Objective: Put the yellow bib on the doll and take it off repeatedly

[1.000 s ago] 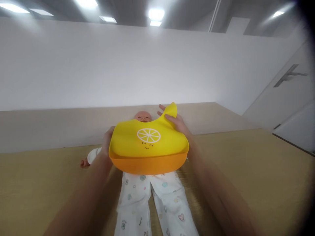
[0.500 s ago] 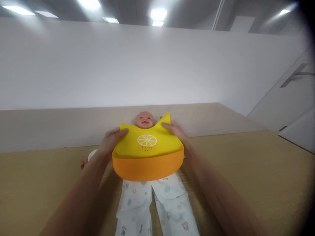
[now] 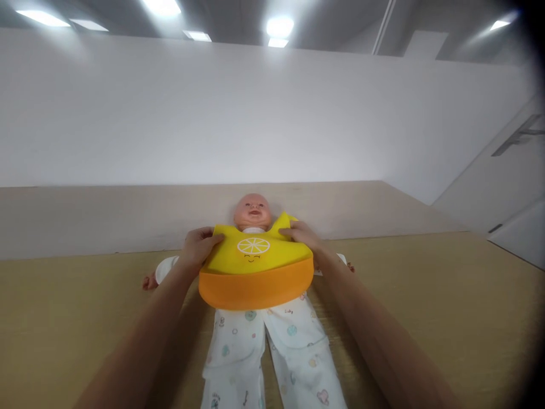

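Observation:
A yellow bib (image 3: pixel 253 258) with an orange catch pocket and a printed citrus slice lies over the chest of a baby doll (image 3: pixel 252 210). My left hand (image 3: pixel 201 244) pinches the bib's upper left corner between thumb and fingers. At the upper right, my right hand (image 3: pixel 302 233) grips the other neck strap, which sticks up and folds over. The doll is on its back, its head beyond the bib's neck opening. White patterned trousers (image 3: pixel 272 346) cover its legs, and its white-sleeved arms spread out to both sides. The bib hides most of its torso.
The doll rests on a wooden tabletop (image 3: pixel 409 295). Behind its head rises a pale wooden panel (image 3: pixel 106 218) along the back edge, with a white wall (image 3: pixel 213 119) beyond. A door with a handle (image 3: pixel 517 135) is at the far right.
Both hands have brought the bib lower onto the doll, baring its chin and white collar. The right strap has bent over, and the doll's arm on the right now shows.

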Tool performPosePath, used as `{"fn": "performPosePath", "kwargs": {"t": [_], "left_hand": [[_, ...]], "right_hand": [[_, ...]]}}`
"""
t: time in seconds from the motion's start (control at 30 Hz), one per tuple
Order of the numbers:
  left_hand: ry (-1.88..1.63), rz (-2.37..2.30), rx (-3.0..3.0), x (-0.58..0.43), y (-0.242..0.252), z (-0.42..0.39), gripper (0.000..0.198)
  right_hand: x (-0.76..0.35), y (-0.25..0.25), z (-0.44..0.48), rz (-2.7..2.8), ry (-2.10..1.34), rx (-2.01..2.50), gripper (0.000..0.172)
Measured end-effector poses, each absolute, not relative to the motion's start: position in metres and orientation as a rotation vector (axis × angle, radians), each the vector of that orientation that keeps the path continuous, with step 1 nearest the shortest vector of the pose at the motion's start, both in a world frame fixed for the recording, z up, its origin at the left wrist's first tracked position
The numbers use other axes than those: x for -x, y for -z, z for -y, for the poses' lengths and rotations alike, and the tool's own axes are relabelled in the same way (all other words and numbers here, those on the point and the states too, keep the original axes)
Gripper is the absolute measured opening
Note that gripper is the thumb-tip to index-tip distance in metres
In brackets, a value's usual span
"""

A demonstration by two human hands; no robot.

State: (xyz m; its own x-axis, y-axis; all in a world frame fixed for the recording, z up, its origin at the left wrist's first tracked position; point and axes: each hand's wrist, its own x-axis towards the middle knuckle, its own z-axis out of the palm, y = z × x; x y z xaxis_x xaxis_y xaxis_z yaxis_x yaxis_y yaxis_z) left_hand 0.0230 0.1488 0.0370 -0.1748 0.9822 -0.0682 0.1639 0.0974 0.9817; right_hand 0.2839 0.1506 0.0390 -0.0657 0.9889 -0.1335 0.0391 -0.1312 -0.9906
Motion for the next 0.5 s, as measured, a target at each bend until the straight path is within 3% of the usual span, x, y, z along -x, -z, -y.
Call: {"fn": "performPosePath", "kwargs": {"t": [0.5], "left_hand": [[-1.164, -1.363, -1.051, -0.022, -0.031, -0.150, 0.022]], "right_hand": [[-0.288, -0.030, -0.159, 1.145, -1.452, 1.125, 0.018]]}}
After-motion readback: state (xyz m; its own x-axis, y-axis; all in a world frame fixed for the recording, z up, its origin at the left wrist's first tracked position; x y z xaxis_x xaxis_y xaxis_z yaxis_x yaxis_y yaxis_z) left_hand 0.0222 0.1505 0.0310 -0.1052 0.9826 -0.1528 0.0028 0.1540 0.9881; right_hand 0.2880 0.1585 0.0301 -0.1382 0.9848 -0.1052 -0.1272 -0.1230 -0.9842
